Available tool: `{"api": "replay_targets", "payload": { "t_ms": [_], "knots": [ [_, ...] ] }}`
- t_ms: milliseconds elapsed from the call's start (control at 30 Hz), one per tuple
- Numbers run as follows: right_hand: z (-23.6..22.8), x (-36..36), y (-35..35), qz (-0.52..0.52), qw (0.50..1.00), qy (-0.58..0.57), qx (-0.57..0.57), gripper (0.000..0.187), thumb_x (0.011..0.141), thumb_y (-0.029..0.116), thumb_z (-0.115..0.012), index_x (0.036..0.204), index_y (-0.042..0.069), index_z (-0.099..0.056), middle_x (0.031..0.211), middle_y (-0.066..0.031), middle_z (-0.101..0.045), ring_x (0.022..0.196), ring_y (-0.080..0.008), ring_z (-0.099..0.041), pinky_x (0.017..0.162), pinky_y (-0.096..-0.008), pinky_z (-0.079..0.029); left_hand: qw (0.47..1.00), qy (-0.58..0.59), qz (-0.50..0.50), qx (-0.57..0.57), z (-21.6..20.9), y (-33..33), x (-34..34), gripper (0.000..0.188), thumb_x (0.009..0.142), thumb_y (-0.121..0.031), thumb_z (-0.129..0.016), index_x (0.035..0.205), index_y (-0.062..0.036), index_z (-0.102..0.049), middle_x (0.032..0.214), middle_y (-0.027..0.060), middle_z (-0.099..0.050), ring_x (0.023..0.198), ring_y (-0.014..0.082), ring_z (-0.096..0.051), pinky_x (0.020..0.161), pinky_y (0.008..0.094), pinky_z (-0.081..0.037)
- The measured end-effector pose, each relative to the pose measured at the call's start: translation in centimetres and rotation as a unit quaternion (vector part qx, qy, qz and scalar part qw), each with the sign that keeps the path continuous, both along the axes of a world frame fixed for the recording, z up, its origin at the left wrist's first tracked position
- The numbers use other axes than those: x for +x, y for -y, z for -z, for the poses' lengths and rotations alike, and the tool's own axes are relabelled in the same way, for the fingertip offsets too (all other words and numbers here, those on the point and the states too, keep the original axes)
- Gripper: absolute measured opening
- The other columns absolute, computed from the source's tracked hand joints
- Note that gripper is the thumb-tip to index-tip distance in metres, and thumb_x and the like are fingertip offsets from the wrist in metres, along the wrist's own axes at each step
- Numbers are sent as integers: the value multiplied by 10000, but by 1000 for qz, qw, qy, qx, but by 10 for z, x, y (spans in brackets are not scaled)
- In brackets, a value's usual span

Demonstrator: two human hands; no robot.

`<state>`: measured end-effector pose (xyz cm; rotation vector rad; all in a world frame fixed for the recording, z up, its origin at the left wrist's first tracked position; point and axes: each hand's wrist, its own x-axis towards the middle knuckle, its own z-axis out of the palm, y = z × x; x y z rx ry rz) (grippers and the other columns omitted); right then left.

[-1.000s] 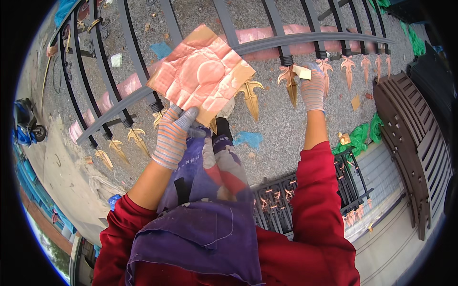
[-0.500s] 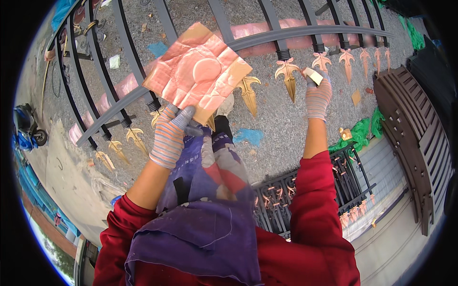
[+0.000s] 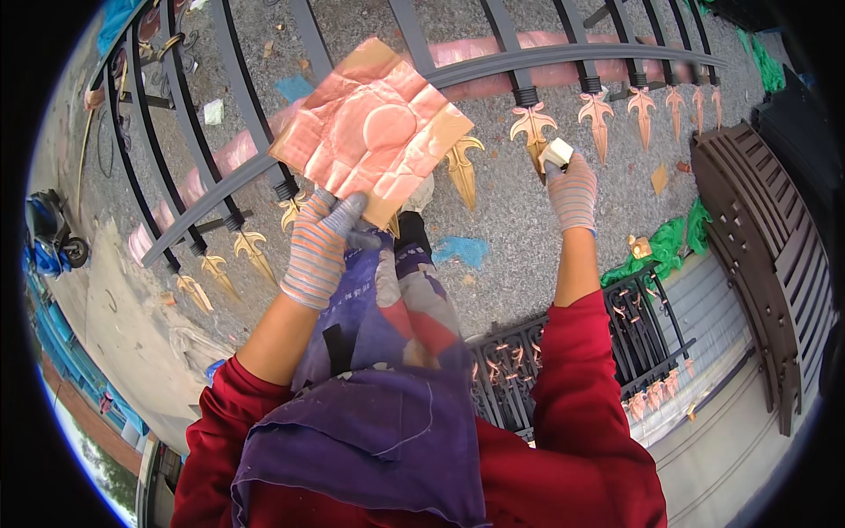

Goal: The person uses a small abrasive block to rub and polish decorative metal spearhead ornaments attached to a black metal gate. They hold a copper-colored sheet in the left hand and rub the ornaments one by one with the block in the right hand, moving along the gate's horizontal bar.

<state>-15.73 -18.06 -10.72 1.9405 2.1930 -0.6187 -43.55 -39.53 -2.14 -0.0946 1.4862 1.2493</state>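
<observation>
My left hand [image 3: 319, 251], in a striped grey-tipped glove, grips the lower corner of a creased cardboard sheet [image 3: 330, 145] smeared with copper-pink paint; a round raised patch shows near its middle. In my gloved right hand [image 3: 574, 195] a small pale sponge block [image 3: 558, 153] is pinched. The sponge is at the lower blade of a spearhead finial [image 3: 530, 128] whose upper part is copper-pink and whose lower part is gold. To the left, another finial [image 3: 462, 172] is gold; to the right, a finial [image 3: 596, 123] is copper-pink all over.
The dark metal fence [image 3: 519, 60] lies across the far side, over pink plastic wrap [image 3: 207, 180]. Brown slatted panels [image 3: 748, 255] stand at right, near green netting [image 3: 673, 251]. Another black fence panel [image 3: 510, 370] lies behind my right arm. A scooter [image 3: 53, 233] is at far left.
My right hand has moved left and slightly nearer with the sponge, from beside a copper-pink finial to the blade of the half-gold one. The cardboard has shifted slightly right.
</observation>
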Motion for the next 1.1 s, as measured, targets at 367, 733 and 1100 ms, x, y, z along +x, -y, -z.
{"api": "replay_targets", "payload": {
  "t_ms": [367, 733, 1100],
  "knots": [
    [-3, 0, 8, -37, 998, -22, 44, 246, 796, 200, -680, 957, 24, -618, 904, -194, -656, 857, -396, -621, 750, -461, -492, 1000, 12, 3, -1, 2, 1, 2, 250, 863, -138, -653, 1072, -15, -595, 829, 85, -664, 630, 167, -652, 490, 287, -564],
    [8, -8, 13, -39, 996, -31, 70, 296, 793, 269, -703, 930, 19, -624, 896, -206, -664, 867, -395, -624, 760, -440, -499, 999, 6, 23, -23, 1, -9, 12, 247, 862, -162, -663, 1039, 3, -615, 800, 88, -652, 627, 164, -636, 518, 292, -552],
    [-72, -22, 74, 163, 901, -398, 54, 314, 833, 218, -733, 1064, 25, -645, 1001, -78, -687, 909, -167, -655, 804, -296, -504, 996, 36, 87, -2, 17, -21, 37, 273, 864, -145, -657, 1108, -30, -615, 915, 52, -654, 758, 135, -638, 653, 283, -519]
  ]
}}
